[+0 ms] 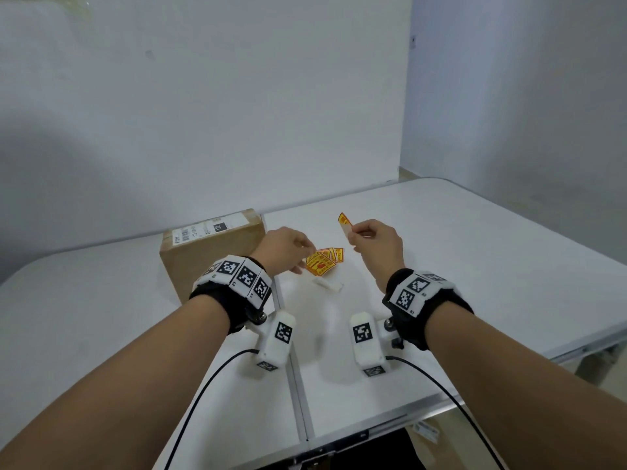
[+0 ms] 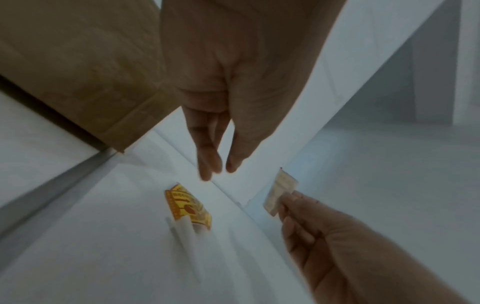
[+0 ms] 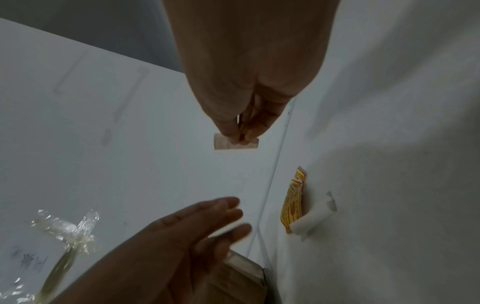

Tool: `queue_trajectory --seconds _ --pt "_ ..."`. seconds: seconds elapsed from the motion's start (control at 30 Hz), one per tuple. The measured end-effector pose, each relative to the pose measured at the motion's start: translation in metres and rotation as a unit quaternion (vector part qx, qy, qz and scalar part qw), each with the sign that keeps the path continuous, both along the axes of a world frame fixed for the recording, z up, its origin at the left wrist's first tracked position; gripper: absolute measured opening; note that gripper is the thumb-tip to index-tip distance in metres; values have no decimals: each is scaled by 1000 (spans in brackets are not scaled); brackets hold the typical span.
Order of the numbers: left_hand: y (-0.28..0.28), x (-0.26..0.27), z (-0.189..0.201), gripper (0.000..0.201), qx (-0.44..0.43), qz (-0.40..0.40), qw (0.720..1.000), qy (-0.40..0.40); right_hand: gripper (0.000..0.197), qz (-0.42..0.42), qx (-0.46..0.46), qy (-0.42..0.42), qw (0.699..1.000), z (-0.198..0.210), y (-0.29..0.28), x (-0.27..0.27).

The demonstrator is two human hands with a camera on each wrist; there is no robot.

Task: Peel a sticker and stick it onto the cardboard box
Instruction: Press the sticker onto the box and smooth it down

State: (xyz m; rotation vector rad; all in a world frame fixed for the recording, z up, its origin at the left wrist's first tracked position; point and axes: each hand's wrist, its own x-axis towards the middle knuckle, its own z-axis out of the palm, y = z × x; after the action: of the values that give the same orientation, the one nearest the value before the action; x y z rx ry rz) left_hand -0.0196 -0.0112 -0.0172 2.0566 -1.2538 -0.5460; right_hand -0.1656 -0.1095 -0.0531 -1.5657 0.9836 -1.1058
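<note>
A brown cardboard box (image 1: 210, 245) with a white shipping label stands at the back left of the white table (image 1: 458, 252). My right hand (image 1: 354, 234) is raised above the table and pinches one yellow-red sticker (image 1: 345, 222) between thumb and fingers, its pale sticky side (image 3: 235, 143) facing the wrist. My left hand (image 1: 300, 262) hovers by the box with straight fingers (image 2: 207, 166) and holds nothing. Just right of it on the table lies a pile of yellow-red stickers (image 1: 324, 261).
A curled white backing strip (image 1: 327, 285) lies in front of the sticker pile (image 3: 292, 201). A seam (image 1: 291, 368) runs down the middle of the table. White walls stand behind and to the right. Crumpled clear tape (image 3: 64, 230) clings to the wall.
</note>
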Motion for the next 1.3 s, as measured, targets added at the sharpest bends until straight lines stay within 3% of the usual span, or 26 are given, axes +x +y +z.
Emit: queue_trajectory --seconds 0.07,0.17,0.3,0.4,0.53,0.77,1.1,1.13,1.2,1.3 --pt "-1 -1 4 23 -54 38 992 111 8 10 -31 4 999 3 4 1" --pt "0 -8 13 35 -66 73 944 315 14 56 -115 50 990 10 15 4" --pt "3 -7 18 43 -56 95 924 365 7 87 -234 158 955 15 24 11" --pt "9 -3 19 23 -82 110 915 378 8 109 -277 190 936 17 31 14" --pt "22 5 18 2 -108 120 926 341 14 134 -264 169 940 18 39 23" --pt "54 28 16 10 -124 113 940 296 17 123 -207 91 966 29 48 44" --pt "102 46 16 11 -174 112 945 253 5 190 -249 117 943 41 74 86" --pt "107 48 16 8 -178 112 949 235 4 195 -249 119 941 41 76 89" --pt "116 58 18 22 -185 120 962 159 4 194 -248 117 942 39 77 95" --pt "129 78 25 35 -181 160 970 -30 3 183 -233 108 949 35 76 101"
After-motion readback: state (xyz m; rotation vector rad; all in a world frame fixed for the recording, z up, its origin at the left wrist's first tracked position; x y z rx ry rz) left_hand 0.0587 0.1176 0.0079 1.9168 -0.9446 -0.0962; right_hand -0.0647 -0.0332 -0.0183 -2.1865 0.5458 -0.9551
